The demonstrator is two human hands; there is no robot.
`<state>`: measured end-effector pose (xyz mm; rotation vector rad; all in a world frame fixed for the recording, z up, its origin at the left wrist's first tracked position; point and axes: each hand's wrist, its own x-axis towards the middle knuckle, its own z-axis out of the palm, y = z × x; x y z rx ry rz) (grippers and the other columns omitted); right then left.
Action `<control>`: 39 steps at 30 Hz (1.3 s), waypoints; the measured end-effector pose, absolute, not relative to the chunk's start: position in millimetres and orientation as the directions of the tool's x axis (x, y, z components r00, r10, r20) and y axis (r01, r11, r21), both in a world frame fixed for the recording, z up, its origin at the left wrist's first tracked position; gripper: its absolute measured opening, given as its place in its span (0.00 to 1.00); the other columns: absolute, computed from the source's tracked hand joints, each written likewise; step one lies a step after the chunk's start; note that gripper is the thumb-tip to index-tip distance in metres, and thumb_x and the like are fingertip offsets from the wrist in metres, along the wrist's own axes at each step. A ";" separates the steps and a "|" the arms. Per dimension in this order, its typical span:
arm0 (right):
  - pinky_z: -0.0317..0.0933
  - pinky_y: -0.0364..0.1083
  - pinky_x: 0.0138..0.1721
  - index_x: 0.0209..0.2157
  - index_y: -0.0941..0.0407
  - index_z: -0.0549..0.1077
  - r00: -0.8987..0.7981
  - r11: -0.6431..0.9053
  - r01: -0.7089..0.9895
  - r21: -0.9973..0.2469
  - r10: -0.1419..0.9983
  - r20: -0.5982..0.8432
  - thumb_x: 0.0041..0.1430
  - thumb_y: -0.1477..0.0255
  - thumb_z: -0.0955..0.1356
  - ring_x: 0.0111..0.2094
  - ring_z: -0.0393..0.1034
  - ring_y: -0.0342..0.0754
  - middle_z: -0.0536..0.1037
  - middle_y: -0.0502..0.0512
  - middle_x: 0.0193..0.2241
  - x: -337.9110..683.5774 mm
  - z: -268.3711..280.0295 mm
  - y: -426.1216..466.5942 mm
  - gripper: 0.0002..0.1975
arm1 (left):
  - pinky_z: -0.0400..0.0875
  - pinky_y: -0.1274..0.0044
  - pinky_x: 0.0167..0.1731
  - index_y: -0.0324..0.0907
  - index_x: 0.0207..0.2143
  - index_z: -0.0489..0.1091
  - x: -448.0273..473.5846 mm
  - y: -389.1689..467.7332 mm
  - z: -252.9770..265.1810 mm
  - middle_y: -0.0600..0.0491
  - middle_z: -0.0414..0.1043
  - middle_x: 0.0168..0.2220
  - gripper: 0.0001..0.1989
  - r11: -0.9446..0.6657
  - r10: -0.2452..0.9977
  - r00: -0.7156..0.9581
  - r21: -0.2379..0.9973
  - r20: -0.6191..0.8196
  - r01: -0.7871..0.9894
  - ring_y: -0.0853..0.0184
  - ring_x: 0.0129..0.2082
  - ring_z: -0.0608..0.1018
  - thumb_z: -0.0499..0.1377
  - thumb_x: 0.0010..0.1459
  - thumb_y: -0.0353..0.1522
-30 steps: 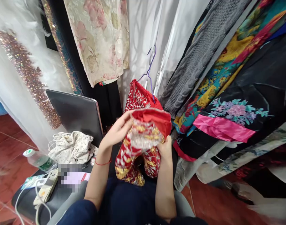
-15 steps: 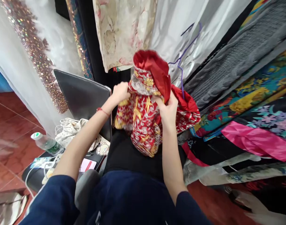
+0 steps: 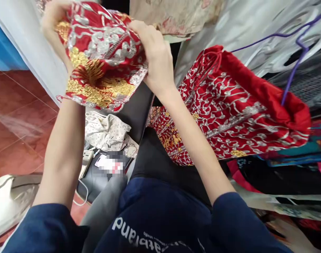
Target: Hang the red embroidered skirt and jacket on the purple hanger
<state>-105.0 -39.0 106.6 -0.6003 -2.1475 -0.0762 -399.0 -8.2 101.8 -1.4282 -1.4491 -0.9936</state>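
1. Head view, moved: the embroidered red cloth has gone from the middle to the upper left, both hands with it; the purple hanger now shows without its hook.
2. Left hand: at the cloth's left side, blurred; fingers obscured, grip cannot be told.
3. Right hand: closed on the cloth's right edge, pinching it.
4. Obscured: cloth's top, cut by the frame; whether it joins the red garment on the hanger cannot be told.
5. Cloth: red ground, silver scrollwork, gold patches near the lower border, surface bunched.
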 end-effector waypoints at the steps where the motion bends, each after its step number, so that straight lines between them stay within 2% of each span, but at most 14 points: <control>1: 0.61 0.52 0.62 0.61 0.46 0.65 -0.506 0.882 0.449 -0.140 0.380 0.774 0.65 0.70 0.62 0.65 0.61 0.56 0.72 0.51 0.59 -117.2 102.0 -40.4 0.23 | 0.74 0.90 0.45 0.48 0.25 0.51 -408.3 -14.5 100.9 0.61 0.72 0.38 0.17 0.056 0.290 -0.083 0.070 0.953 0.996 0.84 0.41 0.77 0.51 0.66 0.25; 3: 0.60 0.52 0.63 0.62 0.49 0.65 -0.545 0.881 0.463 -0.096 0.369 0.753 0.66 0.75 0.58 0.65 0.60 0.53 0.70 0.52 0.61 -136.1 86.6 -44.9 0.24 | 0.73 0.89 0.50 0.47 0.24 0.50 -419.0 -31.8 94.1 0.63 0.73 0.40 0.19 0.076 0.254 -0.288 0.277 0.923 0.958 0.85 0.45 0.76 0.55 0.66 0.29; 5: 0.55 0.55 0.66 0.61 0.52 0.67 -0.602 0.876 0.477 -0.072 0.386 0.699 0.67 0.78 0.54 0.66 0.59 0.50 0.69 0.54 0.62 -147.4 63.4 -49.8 0.25 | 0.71 0.83 0.56 0.45 0.26 0.61 -422.0 -54.3 80.7 0.66 0.75 0.43 0.14 0.034 0.308 -0.351 0.358 0.884 0.933 0.84 0.49 0.75 0.60 0.65 0.32; 7: 0.48 0.60 0.69 0.58 0.53 0.69 -0.650 0.878 0.474 -0.075 0.406 0.642 0.69 0.76 0.50 0.69 0.54 0.49 0.69 0.55 0.63 -152.5 36.8 -52.8 0.26 | 0.69 0.72 0.62 0.46 0.35 0.72 -421.1 -78.2 64.1 0.66 0.77 0.44 0.08 -0.087 0.477 -0.251 0.330 0.842 0.940 0.80 0.51 0.73 0.58 0.67 0.38; 10: 0.39 0.63 0.71 0.59 0.54 0.68 -0.685 0.880 0.468 -0.084 0.421 0.594 0.70 0.70 0.51 0.72 0.43 0.50 0.66 0.56 0.65 -153.1 2.4 -53.6 0.24 | 0.58 0.59 0.68 0.47 0.47 0.75 -416.9 -107.8 46.1 0.61 0.75 0.54 0.19 -0.266 0.705 -0.044 0.322 0.708 0.908 0.69 0.59 0.66 0.57 0.63 0.48; 14: 0.33 0.65 0.72 0.67 0.58 0.56 -0.722 0.883 0.457 -0.104 0.437 0.537 0.66 0.76 0.56 0.73 0.37 0.52 0.54 0.60 0.71 -148.1 -18.3 -58.7 0.28 | 0.42 0.58 0.71 0.45 0.54 0.71 -395.5 -127.5 51.9 0.59 0.61 0.67 0.22 -0.209 0.897 0.007 0.410 0.442 0.888 0.60 0.68 0.54 0.61 0.59 0.42; 17: 0.30 0.65 0.72 0.69 0.59 0.51 -0.778 0.916 0.381 -0.124 0.391 0.491 0.59 0.80 0.64 0.74 0.33 0.54 0.50 0.61 0.72 -141.0 -16.7 -67.1 0.37 | 0.42 0.55 0.68 0.43 0.43 0.74 -356.8 -132.5 72.3 0.53 0.66 0.64 0.11 -0.029 0.918 -0.146 0.429 0.369 0.903 0.53 0.66 0.58 0.60 0.58 0.34; 20: 0.32 0.64 0.71 0.67 0.62 0.57 -0.838 0.943 0.291 -0.161 0.333 0.432 0.53 0.81 0.68 0.74 0.34 0.58 0.50 0.65 0.72 -127.0 -3.6 -74.3 0.39 | 0.46 0.52 0.64 0.41 0.40 0.73 -304.9 -135.1 94.9 0.46 0.71 0.56 0.10 0.041 0.844 -0.231 0.371 0.483 0.928 0.50 0.60 0.64 0.58 0.57 0.34; 23: 0.49 0.58 0.69 0.60 0.57 0.68 -0.850 0.912 0.128 -0.389 0.303 0.431 0.60 0.74 0.66 0.69 0.54 0.54 0.65 0.61 0.66 -95.0 14.8 -80.5 0.25 | 0.52 0.54 0.60 0.47 0.44 0.73 -252.7 -136.7 111.8 0.46 0.72 0.54 0.13 -0.053 0.788 -0.179 0.355 0.589 0.933 0.50 0.57 0.66 0.57 0.58 0.37; 26: 0.66 0.50 0.56 0.49 0.55 0.76 -0.722 0.780 0.038 -0.624 0.453 0.523 0.66 0.69 0.62 0.52 0.74 0.48 0.80 0.55 0.49 -38.2 24.3 -86.7 0.15 | 0.58 0.57 0.58 0.49 0.45 0.73 -205.1 -131.2 116.3 0.47 0.72 0.52 0.13 -0.241 0.767 -0.029 0.330 0.641 0.913 0.52 0.56 0.68 0.54 0.61 0.38; 28: 0.69 0.48 0.49 0.41 0.55 0.78 -0.531 0.718 0.095 -0.689 0.622 0.575 0.65 0.68 0.63 0.44 0.77 0.46 0.82 0.54 0.41 9.8 20.0 -89.1 0.13 | 0.61 0.60 0.57 0.48 0.43 0.73 -175.6 -118.0 110.3 0.46 0.73 0.49 0.12 -0.371 0.759 0.084 0.324 0.645 0.870 0.53 0.55 0.70 0.54 0.62 0.39; 31: 0.69 0.47 0.46 0.39 0.56 0.77 -0.197 0.617 0.182 -0.766 0.786 0.586 0.63 0.64 0.67 0.39 0.76 0.45 0.82 0.54 0.38 85.1 0.3 -87.6 0.11 | 0.65 0.61 0.55 0.48 0.43 0.71 -133.8 -81.7 91.6 0.45 0.72 0.46 0.13 -0.495 0.736 0.159 0.364 0.658 0.789 0.53 0.52 0.72 0.56 0.62 0.44; 34: 0.70 0.47 0.43 0.39 0.55 0.74 0.052 0.479 0.190 -0.857 0.867 0.496 0.60 0.58 0.69 0.37 0.77 0.45 0.81 0.55 0.36 151.9 -20.9 -78.8 0.15 | 0.67 0.62 0.52 0.48 0.47 0.68 -94.7 -35.7 74.0 0.44 0.71 0.48 0.18 -0.520 0.724 0.063 0.483 0.687 0.705 0.54 0.53 0.72 0.55 0.63 0.49; 39: 0.69 0.49 0.45 0.44 0.55 0.72 0.149 0.408 0.273 -0.871 0.877 0.457 0.59 0.56 0.68 0.42 0.77 0.48 0.81 0.59 0.41 221.7 -35.5 -48.0 0.19 | 0.60 0.62 0.57 0.48 0.52 0.64 -48.4 19.6 68.6 0.45 0.66 0.54 0.25 -0.487 0.691 -0.150 0.609 0.707 0.626 0.59 0.58 0.66 0.51 0.63 0.54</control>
